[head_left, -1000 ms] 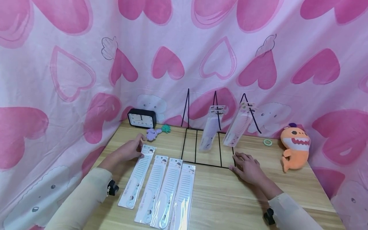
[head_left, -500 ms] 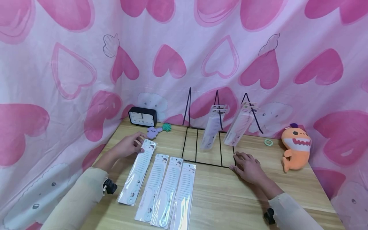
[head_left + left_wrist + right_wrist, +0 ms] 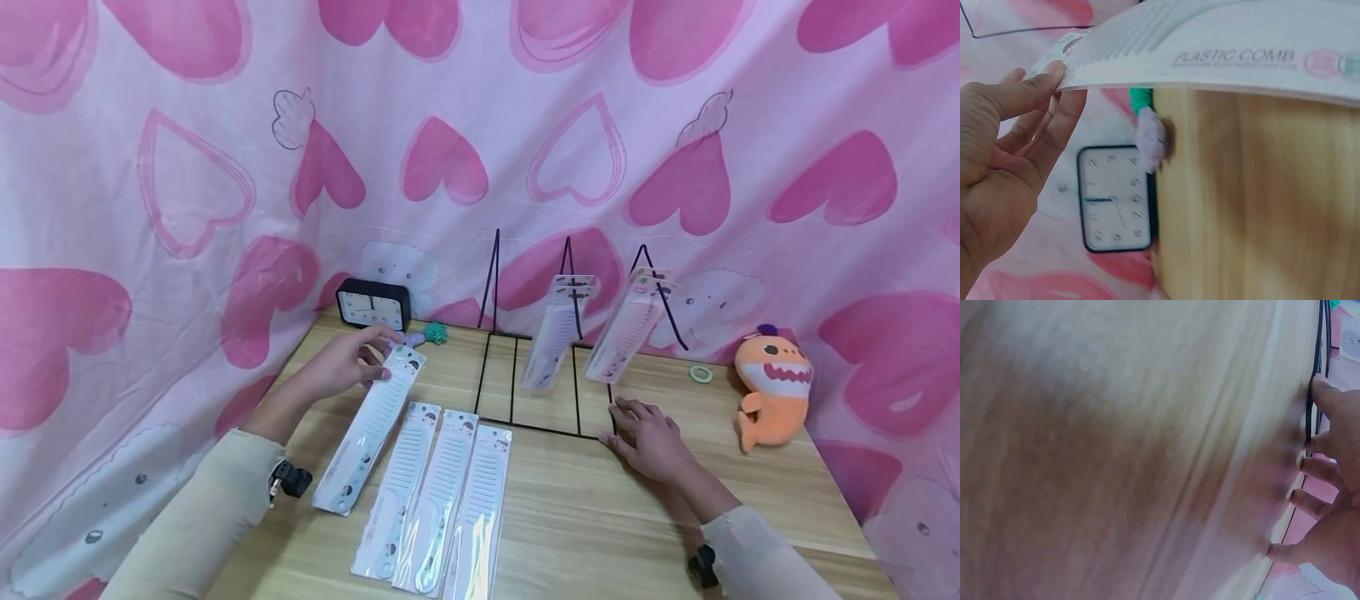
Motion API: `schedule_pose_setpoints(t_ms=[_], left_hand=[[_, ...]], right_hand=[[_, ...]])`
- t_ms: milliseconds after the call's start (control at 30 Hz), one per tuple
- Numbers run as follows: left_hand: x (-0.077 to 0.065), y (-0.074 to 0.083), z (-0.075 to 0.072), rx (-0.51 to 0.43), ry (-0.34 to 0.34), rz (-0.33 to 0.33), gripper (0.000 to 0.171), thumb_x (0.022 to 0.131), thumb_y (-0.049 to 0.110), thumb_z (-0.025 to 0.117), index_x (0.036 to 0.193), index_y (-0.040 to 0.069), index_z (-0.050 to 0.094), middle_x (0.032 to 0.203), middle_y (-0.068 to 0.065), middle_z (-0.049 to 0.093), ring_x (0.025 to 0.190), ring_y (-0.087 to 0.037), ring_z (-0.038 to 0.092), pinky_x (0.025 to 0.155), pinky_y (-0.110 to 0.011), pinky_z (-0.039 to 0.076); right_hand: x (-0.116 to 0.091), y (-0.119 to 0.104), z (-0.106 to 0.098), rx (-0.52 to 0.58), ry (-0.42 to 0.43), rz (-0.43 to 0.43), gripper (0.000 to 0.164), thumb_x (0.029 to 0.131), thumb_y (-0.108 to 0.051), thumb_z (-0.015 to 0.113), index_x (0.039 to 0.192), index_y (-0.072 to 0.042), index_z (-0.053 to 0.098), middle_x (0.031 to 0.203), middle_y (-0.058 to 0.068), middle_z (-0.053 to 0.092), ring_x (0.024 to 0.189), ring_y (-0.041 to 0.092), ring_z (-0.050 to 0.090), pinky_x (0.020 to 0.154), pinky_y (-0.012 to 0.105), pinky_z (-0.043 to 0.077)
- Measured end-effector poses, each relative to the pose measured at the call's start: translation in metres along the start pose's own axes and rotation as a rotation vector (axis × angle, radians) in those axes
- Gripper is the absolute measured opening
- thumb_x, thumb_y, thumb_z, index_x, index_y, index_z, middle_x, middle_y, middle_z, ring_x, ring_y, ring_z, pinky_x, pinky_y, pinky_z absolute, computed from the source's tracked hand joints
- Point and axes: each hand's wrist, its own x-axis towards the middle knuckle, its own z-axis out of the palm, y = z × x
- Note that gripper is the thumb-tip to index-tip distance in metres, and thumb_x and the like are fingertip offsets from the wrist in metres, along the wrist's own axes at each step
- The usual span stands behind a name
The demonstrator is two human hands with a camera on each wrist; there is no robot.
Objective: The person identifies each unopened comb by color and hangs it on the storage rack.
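My left hand (image 3: 345, 365) pinches the top end of a packaged plastic comb (image 3: 369, 435), which is tilted with its top end raised. In the left wrist view, thumb and fingers grip the card edge of the comb (image 3: 1235, 59), printed "PLASTIC COMB". To its right on the table lie three more packaged combs (image 3: 399, 492), side by side. A black wire rack (image 3: 546, 428) stands behind them; packaged combs hang from its middle hook (image 3: 553, 337) and right hook (image 3: 628, 329). My right hand (image 3: 648, 440) rests at the rack's front right corner, fingers spread, fingertips on the wire and tabletop.
A black alarm clock (image 3: 372, 307) stands at the back left, with a purple toy (image 3: 412, 340) and a green knobbly piece (image 3: 435, 332) beside it. At the right are a pale green ring (image 3: 701, 374) and an orange shark plush (image 3: 772, 387). A heart-patterned curtain (image 3: 442, 158) hangs behind.
My left hand has lifted the top of the leftmost comb and moved it up and slightly right, partly covering the purple toy. The right hand has stayed at the rack's corner.
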Motion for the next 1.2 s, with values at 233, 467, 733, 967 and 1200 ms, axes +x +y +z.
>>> schedule_pose_setpoints(t_ms=[233,467,733,967,1200], left_hand=[[-0.005,0.025,0.0,0.007,0.068,0.109,0.054,0.097,-0.001,0.083,0.145,0.018,0.066,0.127,-0.015,0.071,0.103,-0.03,0.074,0.074,-0.034,0.07],[-0.011,0.051,-0.006,0.041,0.137,0.23,0.053,0.094,-0.002,0.085,0.142,0.017,0.069,0.123,-0.013,0.074,0.102,-0.029,0.075,0.075,-0.03,0.068],[-0.016,0.075,-0.001,-0.028,0.141,0.321,0.049,0.095,0.002,0.086,0.139,0.019,0.071,0.124,-0.011,0.074,0.103,-0.027,0.078,0.077,-0.029,0.07],[-0.02,0.092,0.009,-0.151,0.142,0.463,0.048,0.092,-0.004,0.086,0.135,0.012,0.071,0.121,-0.011,0.075,0.096,-0.024,0.077,0.074,-0.032,0.07],[-0.019,0.105,0.016,-0.175,0.133,0.537,0.048,0.091,-0.006,0.086,0.134,0.011,0.071,0.119,-0.011,0.076,0.093,-0.02,0.078,0.073,-0.034,0.07]], right_hand=[[0.0,-0.001,0.001,0.003,0.014,-0.005,0.065,0.108,-0.046,0.071,0.157,-0.005,0.061,0.166,0.021,0.054,0.146,0.056,0.049,0.108,0.091,0.039],[0.0,-0.001,0.0,0.01,-0.003,0.008,0.066,0.108,-0.046,0.071,0.158,-0.005,0.06,0.167,0.021,0.053,0.148,0.055,0.048,0.11,0.09,0.038],[-0.001,-0.003,-0.002,0.013,0.007,0.011,0.064,0.108,-0.046,0.072,0.157,-0.006,0.062,0.166,0.02,0.054,0.148,0.054,0.049,0.109,0.089,0.04],[-0.001,-0.003,-0.002,0.013,0.004,0.011,0.065,0.108,-0.046,0.072,0.158,-0.005,0.061,0.166,0.02,0.054,0.146,0.056,0.049,0.109,0.09,0.039],[-0.001,-0.004,-0.002,-0.001,0.0,0.018,0.065,0.108,-0.045,0.072,0.157,-0.005,0.061,0.166,0.021,0.054,0.146,0.056,0.05,0.109,0.09,0.04]])
